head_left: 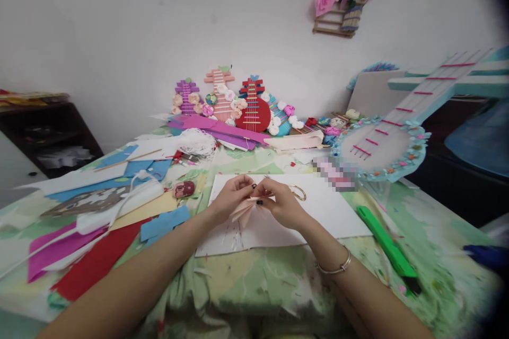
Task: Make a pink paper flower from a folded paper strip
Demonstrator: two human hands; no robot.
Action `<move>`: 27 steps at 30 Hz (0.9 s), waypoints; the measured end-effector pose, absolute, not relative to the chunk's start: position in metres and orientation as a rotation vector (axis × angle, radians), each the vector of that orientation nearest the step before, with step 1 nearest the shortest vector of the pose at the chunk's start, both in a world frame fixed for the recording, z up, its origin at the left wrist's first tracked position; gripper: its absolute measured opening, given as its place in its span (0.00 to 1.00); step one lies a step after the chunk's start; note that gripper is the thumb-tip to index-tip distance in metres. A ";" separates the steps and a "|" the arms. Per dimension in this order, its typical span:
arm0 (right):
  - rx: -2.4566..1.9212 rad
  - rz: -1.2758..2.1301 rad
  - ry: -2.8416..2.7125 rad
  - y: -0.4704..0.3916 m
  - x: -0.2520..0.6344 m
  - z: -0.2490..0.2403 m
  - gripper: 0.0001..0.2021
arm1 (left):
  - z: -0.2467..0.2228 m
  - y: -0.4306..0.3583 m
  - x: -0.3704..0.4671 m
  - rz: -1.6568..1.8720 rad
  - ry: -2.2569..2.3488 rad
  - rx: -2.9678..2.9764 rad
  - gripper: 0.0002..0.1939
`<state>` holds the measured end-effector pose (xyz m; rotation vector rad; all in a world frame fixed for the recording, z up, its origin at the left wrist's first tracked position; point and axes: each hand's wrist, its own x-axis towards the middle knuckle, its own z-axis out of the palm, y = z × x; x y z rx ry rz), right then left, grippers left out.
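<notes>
A pleated piece of pale pink paper (243,213) is pinched between my two hands, its folds fanning downward. My left hand (235,193) has its fingers closed on the paper's upper left side. On the other side my right hand (278,200) grips it between thumb and fingers, and the fingertips of both hands nearly touch. Both are above a white board (330,212) lying on the green patterned cloth (246,280). Gold-handled scissors (298,192) rest on the board just behind my right hand.
A green cutter (387,249) lies right of the board. Coloured sheets, including a red one (99,265) and a blue one (165,224), spread at the left. Small paper instruments (252,108) stand against the wall. A large light blue instrument (382,143) leans at the right.
</notes>
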<state>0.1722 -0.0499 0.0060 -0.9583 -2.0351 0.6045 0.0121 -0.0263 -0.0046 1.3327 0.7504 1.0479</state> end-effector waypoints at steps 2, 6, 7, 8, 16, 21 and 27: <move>-0.967 0.602 -2.009 -0.050 0.172 0.006 0.05 | -0.005 -0.026 0.011 1.001 0.685 1.200 0.10; -0.985 0.517 -1.964 -0.050 0.174 0.006 0.05 | -0.006 -0.024 0.008 0.847 0.614 1.114 0.10; -0.984 0.484 -1.965 -0.050 0.174 0.006 0.05 | -0.006 -0.023 0.007 0.830 0.597 1.121 0.10; -0.981 0.452 -1.972 -0.050 0.174 0.006 0.06 | -0.007 -0.022 0.007 0.833 0.585 1.127 0.09; -0.964 0.329 -2.024 -0.050 0.172 0.005 0.09 | -0.009 -0.021 0.008 0.991 0.673 1.341 0.13; -0.985 0.359 -2.053 -0.051 0.172 0.004 0.08 | -0.001 -0.025 0.009 0.993 0.836 1.451 0.14; -0.945 0.359 -2.073 -0.050 0.170 0.003 0.09 | 0.000 -0.027 0.011 0.995 0.906 1.469 0.12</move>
